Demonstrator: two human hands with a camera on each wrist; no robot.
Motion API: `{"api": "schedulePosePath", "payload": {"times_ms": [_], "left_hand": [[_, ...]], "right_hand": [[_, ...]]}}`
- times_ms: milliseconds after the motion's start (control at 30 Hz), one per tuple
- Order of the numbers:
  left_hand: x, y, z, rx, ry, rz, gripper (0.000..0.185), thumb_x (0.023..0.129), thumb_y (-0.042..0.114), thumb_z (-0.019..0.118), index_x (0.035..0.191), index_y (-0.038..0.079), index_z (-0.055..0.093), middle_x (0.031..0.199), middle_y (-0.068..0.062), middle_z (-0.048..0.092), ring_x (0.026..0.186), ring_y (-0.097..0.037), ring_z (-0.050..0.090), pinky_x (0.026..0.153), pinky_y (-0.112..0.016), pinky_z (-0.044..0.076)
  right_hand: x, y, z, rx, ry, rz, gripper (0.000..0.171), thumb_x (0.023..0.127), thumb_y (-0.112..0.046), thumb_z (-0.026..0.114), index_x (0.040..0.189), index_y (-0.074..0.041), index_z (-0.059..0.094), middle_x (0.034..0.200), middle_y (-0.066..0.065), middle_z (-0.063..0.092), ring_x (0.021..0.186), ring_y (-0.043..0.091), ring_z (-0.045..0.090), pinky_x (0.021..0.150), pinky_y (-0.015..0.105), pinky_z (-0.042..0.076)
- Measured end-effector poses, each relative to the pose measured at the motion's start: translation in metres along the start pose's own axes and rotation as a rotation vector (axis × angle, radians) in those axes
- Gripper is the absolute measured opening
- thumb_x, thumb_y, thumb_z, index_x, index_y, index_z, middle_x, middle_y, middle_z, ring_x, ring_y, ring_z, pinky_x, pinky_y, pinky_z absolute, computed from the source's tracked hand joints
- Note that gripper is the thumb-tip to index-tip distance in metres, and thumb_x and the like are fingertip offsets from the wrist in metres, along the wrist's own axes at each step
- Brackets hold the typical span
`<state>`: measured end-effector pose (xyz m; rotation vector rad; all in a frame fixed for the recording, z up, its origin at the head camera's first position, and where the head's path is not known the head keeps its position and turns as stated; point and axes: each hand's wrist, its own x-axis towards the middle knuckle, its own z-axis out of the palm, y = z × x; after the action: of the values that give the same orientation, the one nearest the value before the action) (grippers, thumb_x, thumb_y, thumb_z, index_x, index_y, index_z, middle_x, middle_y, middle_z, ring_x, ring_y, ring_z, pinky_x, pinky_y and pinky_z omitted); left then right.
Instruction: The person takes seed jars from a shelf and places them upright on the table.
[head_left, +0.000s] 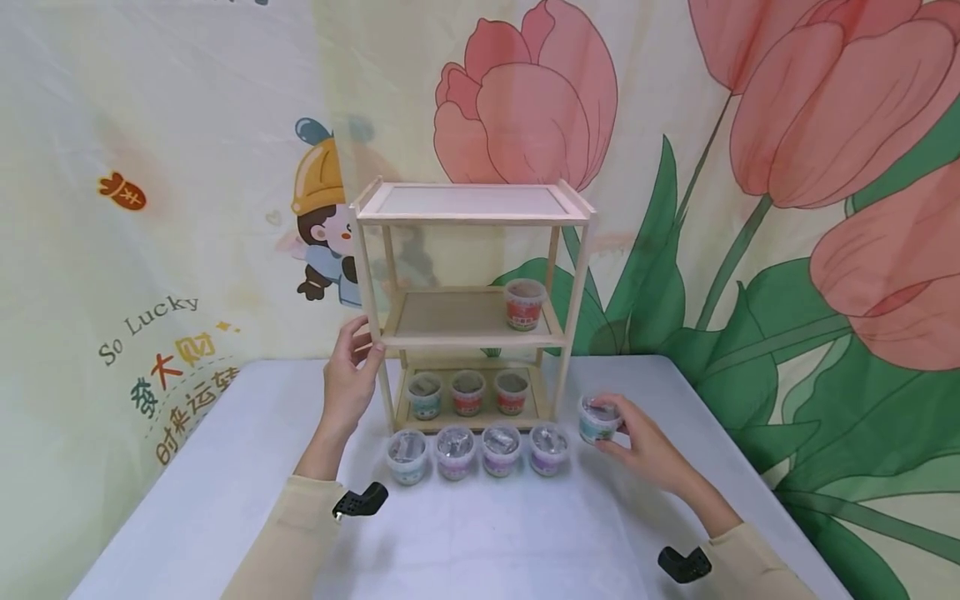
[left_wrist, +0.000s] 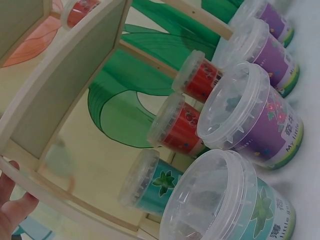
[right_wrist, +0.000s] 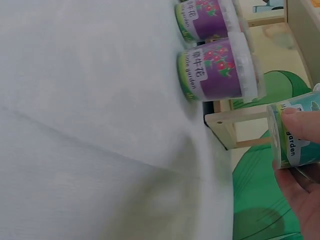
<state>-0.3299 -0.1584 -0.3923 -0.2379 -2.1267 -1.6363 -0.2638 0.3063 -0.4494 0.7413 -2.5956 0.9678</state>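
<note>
A small three-tier wooden shelf rack [head_left: 472, 342] stands at the back of the table. My left hand [head_left: 351, 371] grips its left front post, level with the middle shelf. To the right of the rack my right hand [head_left: 637, 437] holds a teal lidded planting cup [head_left: 597, 421] between thumb and fingers. The cup's underside shows in the right wrist view, off the table. One red cup [head_left: 523, 307] sits on the middle shelf's right end. On the bottom shelf stand a teal cup [head_left: 425, 397] and two red cups [head_left: 467, 395].
Along the rack's front is a row of lidded cups: a teal one [head_left: 407, 458] at the left, then purple ones [head_left: 501, 452]. A white cloth [head_left: 480, 542] covers the table. Behind hangs a backdrop [head_left: 660, 275] printed with tulips.
</note>
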Motion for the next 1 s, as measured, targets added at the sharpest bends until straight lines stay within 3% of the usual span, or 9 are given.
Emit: {"api": "schedulePosePath", "payload": {"times_ms": [433,700,1000], "left_hand": [[0.001,-0.002,0.000,0.011,0.005,0.004,0.051,0.109,0.024,0.061,0.158,0.029,0.045,0.143,-0.018,0.060,0.134,-0.038,0.058,0.106,-0.066,0.049],[0.001,-0.002,0.000,0.009,0.009,0.002,0.051,0.109,0.023,0.061,0.157,0.029,0.045,0.142,-0.018,0.061,0.133,-0.037,0.059,0.106,-0.065,0.049],[0.001,-0.001,0.000,0.001,0.003,0.008,0.051,0.109,0.024,0.061,0.158,0.028,0.045,0.143,-0.019,0.060,0.134,-0.037,0.059,0.106,-0.065,0.049]], "right_hand": [[-0.011,0.018,0.017,0.027,0.008,0.001,0.065,0.088,0.010,0.080,0.143,-0.007,0.050,0.139,0.016,0.060,0.120,0.031,0.062,0.092,0.045,0.060],[-0.019,0.028,0.026,0.083,-0.010,0.033,0.060,0.091,0.003,0.081,0.142,-0.010,0.052,0.141,0.014,0.060,0.124,0.028,0.061,0.095,0.043,0.060],[-0.024,0.036,0.031,0.154,-0.059,0.083,0.060,0.091,0.003,0.080,0.141,-0.012,0.052,0.143,0.016,0.059,0.130,0.038,0.059,0.099,0.048,0.057]]}}
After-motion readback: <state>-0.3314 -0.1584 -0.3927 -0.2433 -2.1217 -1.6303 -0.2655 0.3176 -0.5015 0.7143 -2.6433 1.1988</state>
